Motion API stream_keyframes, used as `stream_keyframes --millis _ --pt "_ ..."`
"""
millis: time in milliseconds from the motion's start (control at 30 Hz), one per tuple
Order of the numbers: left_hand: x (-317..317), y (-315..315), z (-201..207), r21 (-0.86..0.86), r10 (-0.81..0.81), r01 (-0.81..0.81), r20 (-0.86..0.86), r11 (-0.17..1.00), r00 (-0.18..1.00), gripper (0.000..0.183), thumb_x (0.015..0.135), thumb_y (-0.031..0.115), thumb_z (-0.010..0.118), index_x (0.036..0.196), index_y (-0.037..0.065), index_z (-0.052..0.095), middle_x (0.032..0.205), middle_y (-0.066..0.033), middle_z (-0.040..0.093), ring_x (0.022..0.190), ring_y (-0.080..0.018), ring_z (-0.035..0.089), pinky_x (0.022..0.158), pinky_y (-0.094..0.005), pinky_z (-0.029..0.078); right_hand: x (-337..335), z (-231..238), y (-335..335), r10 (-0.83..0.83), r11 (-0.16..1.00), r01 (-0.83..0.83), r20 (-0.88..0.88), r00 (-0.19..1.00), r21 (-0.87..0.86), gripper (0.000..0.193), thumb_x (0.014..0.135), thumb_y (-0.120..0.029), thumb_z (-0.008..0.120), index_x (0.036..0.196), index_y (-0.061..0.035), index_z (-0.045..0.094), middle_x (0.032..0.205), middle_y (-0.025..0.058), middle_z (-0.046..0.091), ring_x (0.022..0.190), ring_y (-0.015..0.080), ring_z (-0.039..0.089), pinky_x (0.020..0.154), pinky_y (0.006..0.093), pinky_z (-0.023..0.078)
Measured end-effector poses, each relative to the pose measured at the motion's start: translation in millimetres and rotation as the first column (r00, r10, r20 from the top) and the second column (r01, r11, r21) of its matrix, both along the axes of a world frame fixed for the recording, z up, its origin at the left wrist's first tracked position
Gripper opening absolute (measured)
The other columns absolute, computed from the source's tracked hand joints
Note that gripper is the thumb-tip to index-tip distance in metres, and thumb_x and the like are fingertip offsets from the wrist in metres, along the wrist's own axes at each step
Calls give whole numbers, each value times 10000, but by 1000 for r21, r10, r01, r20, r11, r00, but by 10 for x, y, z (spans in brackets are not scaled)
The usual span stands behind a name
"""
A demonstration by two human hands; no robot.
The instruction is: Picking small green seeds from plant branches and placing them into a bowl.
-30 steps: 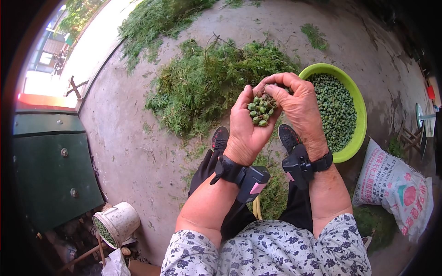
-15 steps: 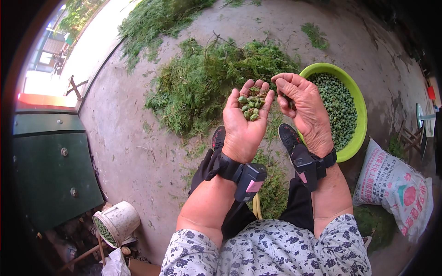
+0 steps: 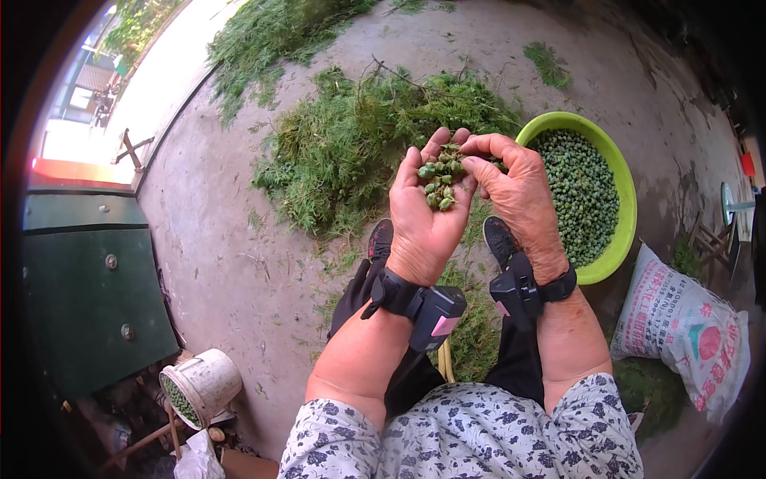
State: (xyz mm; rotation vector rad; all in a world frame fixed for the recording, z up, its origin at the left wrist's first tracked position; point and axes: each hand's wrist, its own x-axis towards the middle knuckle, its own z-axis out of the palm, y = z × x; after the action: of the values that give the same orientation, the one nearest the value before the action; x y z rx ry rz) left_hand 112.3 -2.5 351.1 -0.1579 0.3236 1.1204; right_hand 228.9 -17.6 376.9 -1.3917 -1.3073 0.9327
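Several small, knobbly green seed cones (image 3: 440, 190) lie in the cupped palm of my left hand (image 3: 427, 215), which is turned up before me with its fingers curled around them. My right hand (image 3: 521, 195) is beside it, thumb and forefinger pinched together at the edge of the cones. Whatever is between those fingertips is hidden or too small to make out. To the right of my right hand stands a lime-green basin (image 3: 628, 211), filled with more green cones (image 3: 576, 195).
Cut evergreen branches (image 3: 335, 152) cover the floor ahead, with another pile (image 3: 275, 40) farther off. A printed white sack (image 3: 678, 319) leans at the right. At the lower left, a white bucket (image 3: 214, 383) of green cones lies tilted near a dark green panel (image 3: 96, 303).
My right hand has moved left and its fingertips now meet the cones in my left palm. My left hand has hardly shifted.
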Motion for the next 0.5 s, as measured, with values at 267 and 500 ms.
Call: stream_keyframes --millis 267,500 --pt "-19 3 2 3 15 -15 59 1000 998 405 958 248 323 1247 -15 430 1294 -187 444 1199 -276 418 1022 -361 350 -14 -41 7 78 996 -81 68 995 45 158 747 -17 628 898 21 605 849 96 613 751 145 586 679 271 473" --pt "-4 4 4 26 10 -11 35 1000 999 404 958 250 328 1245 -15 431 1293 -183 447 1190 -274 428 1015 -356 359 -6 -32 7 42 999 -42 30 999 -6 138 751 -22 626 881 20 604 810 86 606 724 141 578 664 267 471"
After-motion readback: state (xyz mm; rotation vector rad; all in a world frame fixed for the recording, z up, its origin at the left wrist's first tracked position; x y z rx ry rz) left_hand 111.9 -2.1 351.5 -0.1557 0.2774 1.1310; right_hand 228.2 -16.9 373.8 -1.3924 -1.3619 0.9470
